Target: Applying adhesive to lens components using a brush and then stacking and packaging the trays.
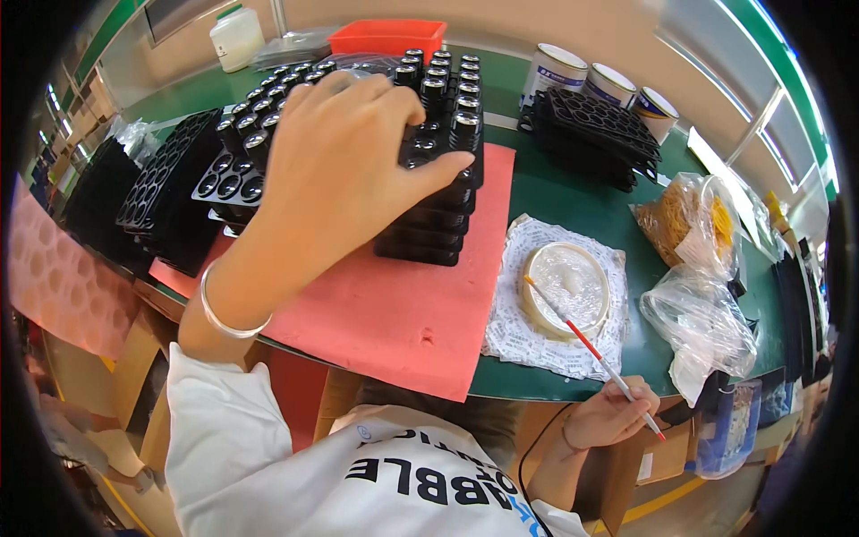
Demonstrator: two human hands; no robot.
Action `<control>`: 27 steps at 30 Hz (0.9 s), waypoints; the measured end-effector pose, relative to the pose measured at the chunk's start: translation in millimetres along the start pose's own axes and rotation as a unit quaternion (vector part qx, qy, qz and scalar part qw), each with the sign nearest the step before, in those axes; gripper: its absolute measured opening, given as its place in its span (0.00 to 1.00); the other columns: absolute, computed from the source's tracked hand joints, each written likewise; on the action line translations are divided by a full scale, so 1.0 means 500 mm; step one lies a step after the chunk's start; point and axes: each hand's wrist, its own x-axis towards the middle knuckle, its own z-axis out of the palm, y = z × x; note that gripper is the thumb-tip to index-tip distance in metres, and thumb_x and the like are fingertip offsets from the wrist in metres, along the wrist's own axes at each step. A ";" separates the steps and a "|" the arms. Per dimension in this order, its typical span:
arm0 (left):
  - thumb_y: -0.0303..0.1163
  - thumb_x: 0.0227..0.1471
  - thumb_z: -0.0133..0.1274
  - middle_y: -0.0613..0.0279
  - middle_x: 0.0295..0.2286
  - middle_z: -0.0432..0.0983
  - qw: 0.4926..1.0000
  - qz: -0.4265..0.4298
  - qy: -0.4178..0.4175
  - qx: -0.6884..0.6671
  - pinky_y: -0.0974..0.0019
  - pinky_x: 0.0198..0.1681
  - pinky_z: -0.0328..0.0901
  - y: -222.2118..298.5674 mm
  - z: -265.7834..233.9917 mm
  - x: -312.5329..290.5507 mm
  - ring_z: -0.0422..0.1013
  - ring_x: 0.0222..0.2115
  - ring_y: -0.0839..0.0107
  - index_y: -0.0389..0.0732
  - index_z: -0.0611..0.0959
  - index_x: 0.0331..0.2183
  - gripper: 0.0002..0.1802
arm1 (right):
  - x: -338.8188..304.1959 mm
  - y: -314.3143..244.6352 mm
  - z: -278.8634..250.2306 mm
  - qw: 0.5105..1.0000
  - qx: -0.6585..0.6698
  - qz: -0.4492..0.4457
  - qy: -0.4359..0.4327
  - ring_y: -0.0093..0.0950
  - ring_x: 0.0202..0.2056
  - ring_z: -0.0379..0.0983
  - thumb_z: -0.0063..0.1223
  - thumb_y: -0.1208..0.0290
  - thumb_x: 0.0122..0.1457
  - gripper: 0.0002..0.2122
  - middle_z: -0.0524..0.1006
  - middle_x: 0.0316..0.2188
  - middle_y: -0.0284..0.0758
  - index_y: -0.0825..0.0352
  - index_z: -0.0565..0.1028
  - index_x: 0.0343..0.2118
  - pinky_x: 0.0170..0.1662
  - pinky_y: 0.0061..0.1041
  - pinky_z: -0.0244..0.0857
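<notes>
My left hand (344,148) reaches over the black plastic trays, palm down. Its thumb stands away from the bent index finger, and nothing shows between them; the other fingertips are hidden. Around it, black cylinders with shiny silver tops (465,125) stand in the cups of a stacked tray (429,242), and more fill another tray (228,183) to the left. In my right hand (617,413), near the table's front edge, is a slim paintbrush (586,343) with a red and white handle. Its yellowish tip points over a round tub (530,309) with a clear, wrinkled surface inside.
The tub sits on printed paper (506,336) beside a pink sheet (385,313). Empty black trays (591,130) are stacked at the back right before several cans (555,67). Plastic bags (698,313) lie far right; a red bin (385,38) and white jar (236,40) stand behind.
</notes>
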 end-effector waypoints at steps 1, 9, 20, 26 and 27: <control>0.43 0.34 0.59 0.64 0.19 0.69 1.000 0.010 -0.003 -0.002 0.63 0.32 0.58 0.002 0.012 0.008 0.65 0.26 0.65 0.39 0.77 0.20 0.17 | 0.000 -0.003 0.001 1.000 0.000 0.004 -0.004 0.20 0.18 0.52 0.32 0.63 0.61 0.12 0.60 0.14 0.32 0.66 0.62 0.25 0.22 0.16 0.45; 0.35 0.34 0.59 0.64 0.18 0.67 0.997 0.003 -0.003 -0.074 0.64 0.31 0.59 -0.004 0.064 0.019 0.65 0.24 0.64 0.39 0.75 0.22 0.12 | -0.006 -0.004 0.010 0.999 0.042 0.025 0.022 0.19 0.20 0.53 0.36 0.62 0.60 0.12 0.60 0.17 0.31 0.66 0.62 0.25 0.19 0.16 0.44; 0.28 0.28 0.60 0.67 0.24 0.72 0.858 0.077 -0.189 -0.471 0.70 0.28 0.63 0.078 0.144 -0.171 0.69 0.24 0.70 0.41 0.75 0.28 0.17 | 0.024 -0.007 0.011 0.998 -0.030 -0.025 0.051 0.22 0.18 0.56 0.31 0.62 0.62 0.13 0.62 0.16 0.34 0.67 0.63 0.27 0.22 0.19 0.49; 0.28 0.33 0.58 0.68 0.23 0.72 0.758 -0.115 -0.317 -0.559 0.74 0.27 0.61 0.067 0.144 -0.169 0.68 0.23 0.77 0.40 0.74 0.28 0.14 | 0.041 -0.035 -0.010 0.973 -0.143 -0.170 -0.052 0.23 0.17 0.55 0.30 0.60 0.61 0.15 0.60 0.13 0.32 0.65 0.63 0.24 0.22 0.20 0.49; 0.28 0.33 0.58 0.68 0.23 0.72 0.742 -0.140 -0.339 -0.561 0.73 0.27 0.61 0.067 0.145 -0.169 0.67 0.23 0.77 0.40 0.75 0.28 0.14 | 0.042 -0.036 0.000 0.972 -0.145 -0.179 -0.052 0.23 0.17 0.54 0.31 0.60 0.61 0.16 0.59 0.12 0.31 0.65 0.63 0.23 0.21 0.20 0.49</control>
